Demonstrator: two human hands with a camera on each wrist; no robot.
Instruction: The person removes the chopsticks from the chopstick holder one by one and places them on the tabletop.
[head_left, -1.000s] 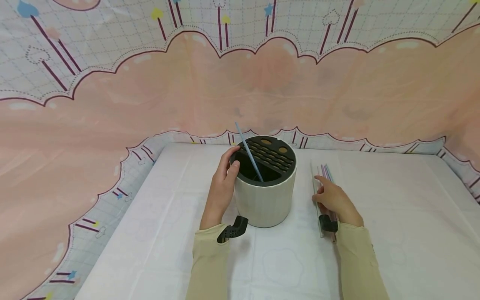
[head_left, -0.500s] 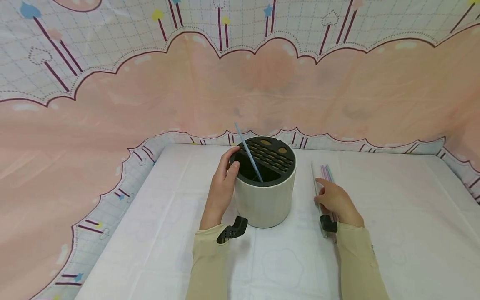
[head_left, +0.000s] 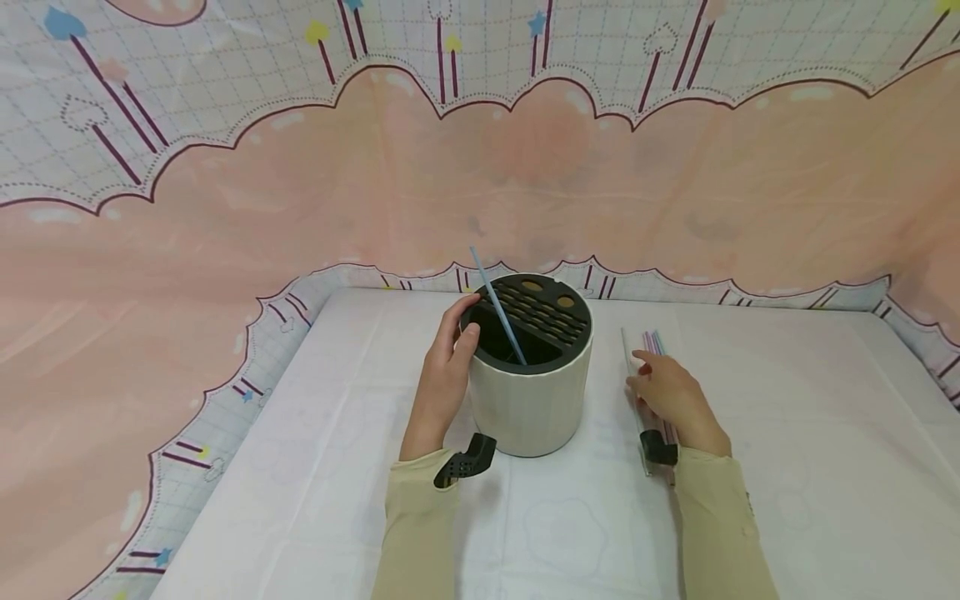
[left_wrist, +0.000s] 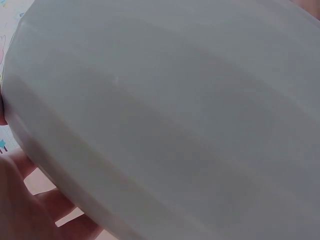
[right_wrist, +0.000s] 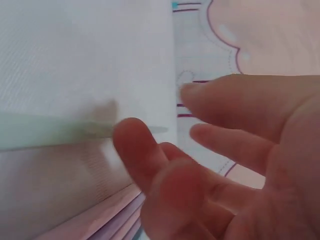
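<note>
In the head view my left hand point(head_left: 444, 375) holds the left side of a white cylindrical holder point(head_left: 528, 417) with a slotted black top point(head_left: 558, 333). Its thumb lies at the rim; in the left wrist view, fingers point(left_wrist: 55, 205) wrap round the pale wall. A blue straw point(head_left: 498, 306) leans in the holder's large front compartment. To the right, my right hand point(head_left: 675, 396) hovers palm down over several straws. Its fingers are spread and loosely bent in the right wrist view, with nothing between them. One fingertip is close to a pale green straw point(right_wrist: 45, 130); touching or not, I cannot tell.
Pink, purple and blue straws point(head_left: 651, 340) lie side by side under the right hand, partly hidden by it. A white cloth point(head_left: 825, 433) covers the table. Behind it hangs a pink patterned curtain point(head_left: 450, 183).
My right hand has shifted slightly, its fingertips changing position over the straws. The pale green straw has moved a little on the table. My left hand and the holder stay in place.
</note>
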